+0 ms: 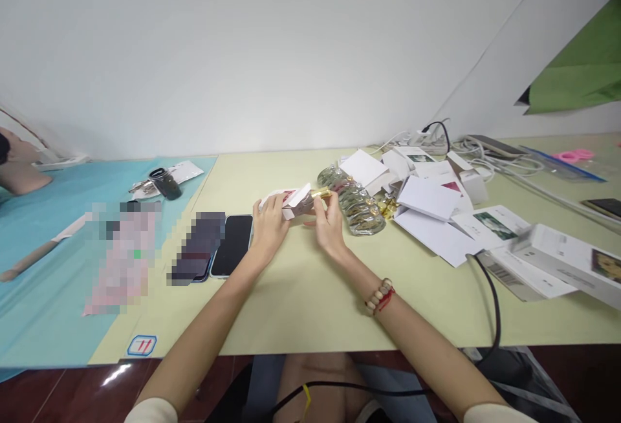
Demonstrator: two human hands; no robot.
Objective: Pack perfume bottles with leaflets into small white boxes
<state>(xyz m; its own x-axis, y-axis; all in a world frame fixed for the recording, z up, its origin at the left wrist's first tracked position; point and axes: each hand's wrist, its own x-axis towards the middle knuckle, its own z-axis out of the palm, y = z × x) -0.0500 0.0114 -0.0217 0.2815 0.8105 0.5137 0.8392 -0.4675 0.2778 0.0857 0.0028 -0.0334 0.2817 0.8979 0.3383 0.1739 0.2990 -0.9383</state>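
Note:
Near the middle of the table, my left hand (272, 226) is closed around a small white box (281, 198), its end flap open towards the right. My right hand (330, 226) meets it at that open end. Its thumb and fingers pinch a gold-topped container (320, 193), whose darker, see-through body sits at the box's mouth. How far it reaches inside is hidden. Just right of my right hand lies a row of several clear, shiny containers (359, 209), close together, with gold pieces (388, 206) at their right end.
Loose white boxes (429, 200) and cards pile up to the right, among cables (490, 293). Two phones, one a dark-screened phone (231, 246), lie left of my hands. Further left, a dark jar (165, 184) stands on blue cloth. Pink scissors (572, 155) lie far right.

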